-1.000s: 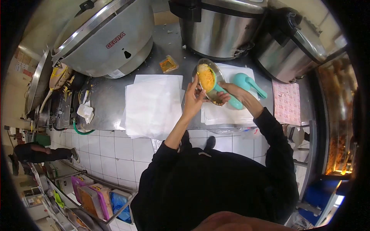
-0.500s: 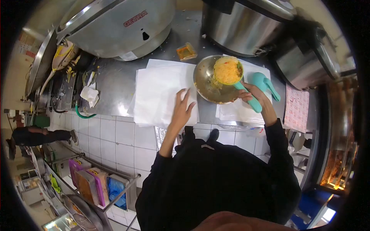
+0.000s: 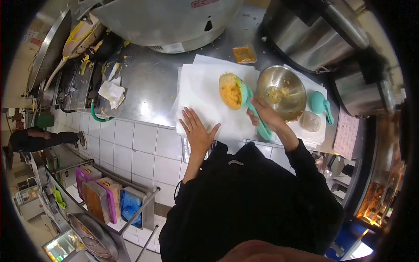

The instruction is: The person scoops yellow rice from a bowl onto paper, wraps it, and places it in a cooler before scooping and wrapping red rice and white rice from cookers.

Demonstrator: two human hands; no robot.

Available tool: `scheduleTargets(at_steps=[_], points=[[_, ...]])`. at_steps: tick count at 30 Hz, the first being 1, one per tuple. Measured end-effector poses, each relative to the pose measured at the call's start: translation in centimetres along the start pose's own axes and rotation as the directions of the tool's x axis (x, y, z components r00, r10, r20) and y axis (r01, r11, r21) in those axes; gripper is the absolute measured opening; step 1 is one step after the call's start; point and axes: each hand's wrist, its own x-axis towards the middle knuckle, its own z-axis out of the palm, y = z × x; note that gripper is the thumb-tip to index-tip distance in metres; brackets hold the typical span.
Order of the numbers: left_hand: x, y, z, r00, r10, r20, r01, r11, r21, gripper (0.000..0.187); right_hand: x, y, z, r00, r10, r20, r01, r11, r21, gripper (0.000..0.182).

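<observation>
My right hand (image 3: 265, 114) is wrapped round the handle of a teal scoop (image 3: 262, 129), whose cup is tipped sideways over the white paper sheets. Yellow-orange rice (image 3: 230, 91) bulges from the scoop's mouth above the paper. Spread flat, my left hand (image 3: 197, 133) presses on the near part of the white paper (image 3: 198, 87) and holds nothing. Right of the scoop stands a steel bowl (image 3: 290, 87) with some rice bits inside. A second teal scoop (image 3: 319, 102) and a wrapped round bundle (image 3: 310, 122) lie on more paper at the right.
Large metal cookers (image 3: 305, 35) line the back of the steel counter (image 3: 148, 83). A small orange packet (image 3: 244, 54) lies behind the paper. At the left are a crumpled white cloth (image 3: 112, 92) and a green hose (image 3: 98, 117). Another person (image 3: 43, 135) stands far left.
The rice-filled scoop has moved left from over the bowl to over the paper and turned sideways. My left hand has spread out flat. The view has shifted, and the wrapped bundle now shows.
</observation>
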Motion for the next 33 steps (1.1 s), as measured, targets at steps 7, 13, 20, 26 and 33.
scheduleTargets(at_steps=[7,13,20,26,33], points=[[-0.1,-2.0,0.1,0.998,-0.05,0.04,0.049,0.998,0.03,0.104,3.5,6.0,5.1,0.686,-0.683,0.25,0.036,-0.312,-0.949,0.077],[-0.1,-2.8,0.0,0.998,-0.056,0.03,0.056,0.998,0.004,0.105,4.4,5.3,4.8,0.683,-0.674,0.282,0.017,-0.37,-0.929,0.062],[0.0,-3.2,-0.5,1.0,0.0,0.024,0.0,1.0,0.01,0.098,4.7,5.0,5.0,0.714,-0.658,0.239,0.062,-0.281,-0.958,0.07],[-2.0,-0.1,-0.8,0.925,0.376,0.061,-0.35,0.902,-0.253,0.062,2.7,2.1,5.4,0.696,-0.712,0.093,0.165,0.032,-0.986,0.057],[-1.9,0.1,1.4,0.657,0.744,0.118,-0.745,0.665,-0.05,0.04,-2.7,-2.8,-3.9,0.943,-0.242,-0.229,0.144,0.916,-0.375,0.049]])
